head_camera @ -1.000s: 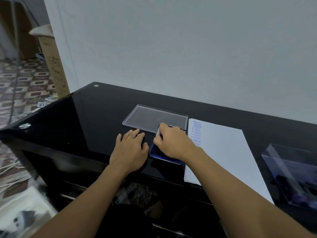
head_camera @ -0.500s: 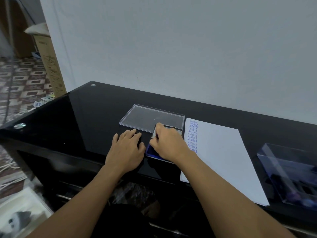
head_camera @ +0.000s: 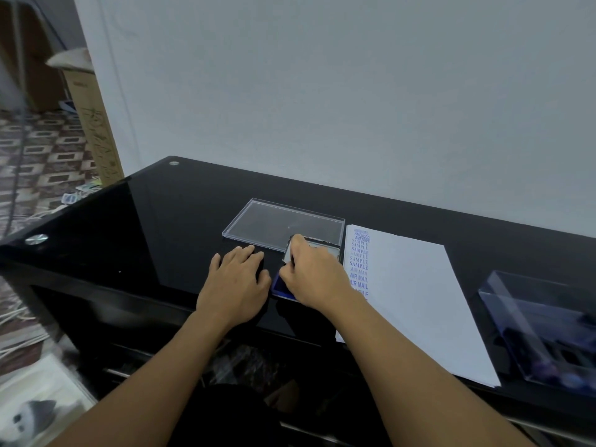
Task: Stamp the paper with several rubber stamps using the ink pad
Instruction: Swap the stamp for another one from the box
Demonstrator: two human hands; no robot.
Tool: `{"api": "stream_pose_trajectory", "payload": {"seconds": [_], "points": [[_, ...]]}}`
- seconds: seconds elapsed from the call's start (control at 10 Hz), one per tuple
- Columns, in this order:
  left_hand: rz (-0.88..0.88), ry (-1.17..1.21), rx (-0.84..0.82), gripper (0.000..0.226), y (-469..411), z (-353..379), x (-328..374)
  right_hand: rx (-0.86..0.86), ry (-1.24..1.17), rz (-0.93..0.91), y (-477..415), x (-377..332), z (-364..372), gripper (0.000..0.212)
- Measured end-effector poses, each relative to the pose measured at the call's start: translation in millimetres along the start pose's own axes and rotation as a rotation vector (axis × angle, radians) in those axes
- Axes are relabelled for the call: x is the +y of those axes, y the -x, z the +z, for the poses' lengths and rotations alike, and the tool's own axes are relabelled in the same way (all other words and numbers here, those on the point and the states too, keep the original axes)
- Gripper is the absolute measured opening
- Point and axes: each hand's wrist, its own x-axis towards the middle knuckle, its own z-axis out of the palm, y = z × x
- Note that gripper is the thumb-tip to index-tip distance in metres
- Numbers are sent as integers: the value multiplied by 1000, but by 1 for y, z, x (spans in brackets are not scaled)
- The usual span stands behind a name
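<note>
Bearing one stamped column, the white paper sheet (head_camera: pixel 419 285) is judged mostly unfilled; a grey rubber stamp (head_camera: pixel 288 253) is pinched on the blue ink pad (head_camera: pixel 280 287) by the right hand (head_camera: pixel 312 275), the left hand (head_camera: pixel 235 285) laid flat-fingered

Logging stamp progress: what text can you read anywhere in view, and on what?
"AMENDED": blue imprints at the top of the paper.
"SAMPLE": repeated below.
"AIR MAIL": under those.
Lowest imprint: partly covered, unreadable.
Cardboard box print: too blurred.
</note>
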Motion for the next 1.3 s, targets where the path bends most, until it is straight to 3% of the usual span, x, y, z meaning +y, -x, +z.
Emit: {"api": "stream_pose_trajectory", "payload": {"seconds": [1.3], "points": [[5,6,-4,52,0,2,-2,-13,12,1,-3,0,0,14]]}}
